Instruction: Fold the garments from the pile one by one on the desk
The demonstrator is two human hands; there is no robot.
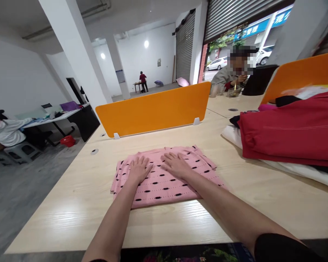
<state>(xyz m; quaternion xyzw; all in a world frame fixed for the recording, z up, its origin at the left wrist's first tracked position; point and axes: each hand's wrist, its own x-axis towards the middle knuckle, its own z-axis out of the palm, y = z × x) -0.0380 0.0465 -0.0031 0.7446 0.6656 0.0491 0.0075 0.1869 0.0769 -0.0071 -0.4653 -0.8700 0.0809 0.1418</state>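
A pink knit top (161, 187) with rows of black dashes and dots lies folded into a flat rectangle on the light wooden table (71, 203). Its neckline points away from me, and its folded side edges show at left and right. My left hand (139, 169) rests flat on the upper left part of the top, fingers stretched out. On the upper right part, my right hand (176, 165) lies palm down with its fingers spread. Neither hand grips the cloth.
An orange divider (155, 111) stands across the table behind the top. A pile of clothes with red trousers (289, 127) uppermost lies at the right. Beyond the divider, a person (226, 78) sits near a glass bowl (234, 91). Another person (9, 129) sits at a desk far left.
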